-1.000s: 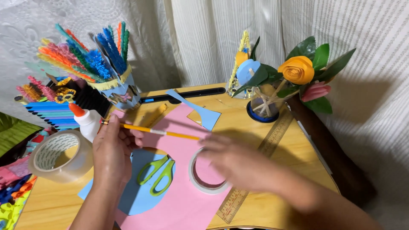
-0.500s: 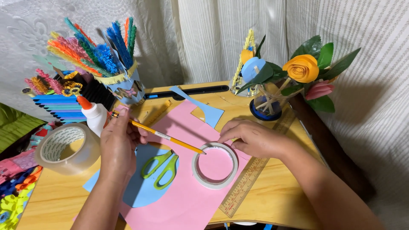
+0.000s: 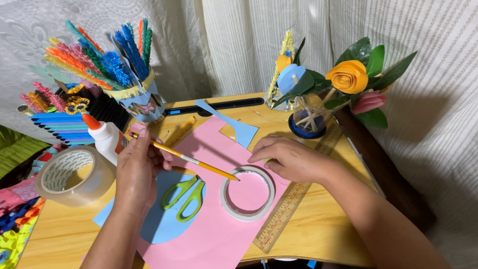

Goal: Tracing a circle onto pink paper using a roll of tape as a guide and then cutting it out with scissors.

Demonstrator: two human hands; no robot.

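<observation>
A white tape ring (image 3: pixel 247 193) lies flat on pink paper (image 3: pixel 209 234) on the wooden desk (image 3: pixel 318 234). The right hand (image 3: pixel 291 158) rests fingers spread on its far rim. The left hand (image 3: pixel 138 167) pinches a yellow pencil (image 3: pixel 184 157), tip touching the ring's inner edge. Green scissors (image 3: pixel 185 197) lie just beside, a glue bottle (image 3: pixel 105 138) behind.

Both forearms are bare up to the frame's edge, with no sleeves in view. The left hand (image 3: pixel 137 172) and the right hand (image 3: pixel 291 159) wear no gloves, and their fingers (image 3: pixel 259 155) carry short, unpainted nails.
</observation>
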